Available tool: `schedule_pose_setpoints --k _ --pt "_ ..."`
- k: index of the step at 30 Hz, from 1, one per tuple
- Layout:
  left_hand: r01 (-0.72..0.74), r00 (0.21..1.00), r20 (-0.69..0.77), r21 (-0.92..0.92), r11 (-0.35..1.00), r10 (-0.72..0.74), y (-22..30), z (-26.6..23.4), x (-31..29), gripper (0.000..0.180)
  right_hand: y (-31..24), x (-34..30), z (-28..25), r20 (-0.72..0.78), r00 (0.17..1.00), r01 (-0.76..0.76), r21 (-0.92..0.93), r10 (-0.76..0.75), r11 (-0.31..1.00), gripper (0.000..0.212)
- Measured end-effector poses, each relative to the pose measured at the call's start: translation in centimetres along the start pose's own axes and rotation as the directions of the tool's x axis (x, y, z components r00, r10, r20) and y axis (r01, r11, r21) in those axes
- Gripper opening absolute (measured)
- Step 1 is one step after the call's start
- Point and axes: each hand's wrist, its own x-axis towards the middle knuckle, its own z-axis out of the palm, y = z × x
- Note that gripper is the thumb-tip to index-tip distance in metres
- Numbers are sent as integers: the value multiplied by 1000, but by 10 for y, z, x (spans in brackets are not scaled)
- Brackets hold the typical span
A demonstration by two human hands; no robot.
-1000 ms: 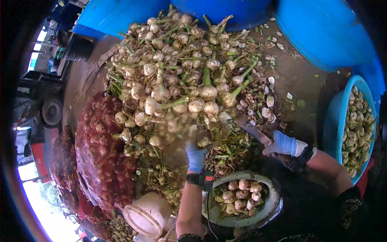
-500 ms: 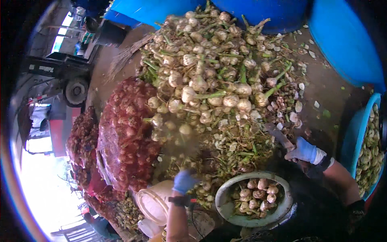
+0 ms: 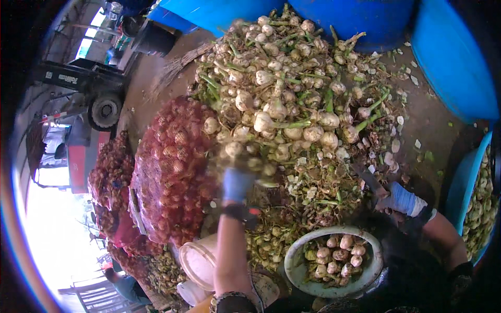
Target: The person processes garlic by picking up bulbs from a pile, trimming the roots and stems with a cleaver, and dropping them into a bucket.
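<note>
A heap of garlic bulbs (image 3: 313,133), some with green stems, spreads before me. My left hand (image 3: 237,187), in a blue glove, reaches to the near left side of the heap. Its fingers are smeared by motion, and a blurred bulb (image 3: 233,150) lies just beyond them. At the right, my right hand (image 3: 401,200), gloved too, is closed around a knife (image 3: 369,180) whose dark blade points away and left over the trimmings. Between my arms sits a pale oval basin (image 3: 295,255) with several trimmed garlic bulbs (image 3: 340,254) inside.
Red mesh sacks of garlic (image 3: 172,167) stand left of the heap, beside a white bucket (image 3: 195,263). Blue tubs (image 3: 454,62) are at the back and right; a light-blue tub (image 3: 459,193) holds more garlic. A forklift (image 3: 99,104) and another person (image 3: 125,287) are at far left.
My left hand has moved forward from beside the bucket to the heap's near left side. My right hand keeps the knife, nearly still. The whole view has shifted slightly.
</note>
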Motion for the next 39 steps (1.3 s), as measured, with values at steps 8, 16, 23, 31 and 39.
schedule_pose_setpoints --k 8,16,23,31,39 --pt "88 993 -89 94 992 -79 -9 149 -77 69 10 5 -6 -86 995 -53 -53 48 997 23" --pt "102 911 362 268 958 -198 13 170 -147 82 17 10 2 -39 999 -30 27 31 999 21" --pt "265 954 -46 -327 907 -296 -7 112 -125 38 -1 -3 -9 -85 996 -24 58 29 998 21" --pt "369 745 -385 -443 817 -545 -135 87 -40 39 2 11 5 7 1000 -23 -96 24 995 23" --pt "2 840 -347 -767 642 -418 -22 103 -85 58 18 -4 -17 -137 988 73 1 -72 997 28"
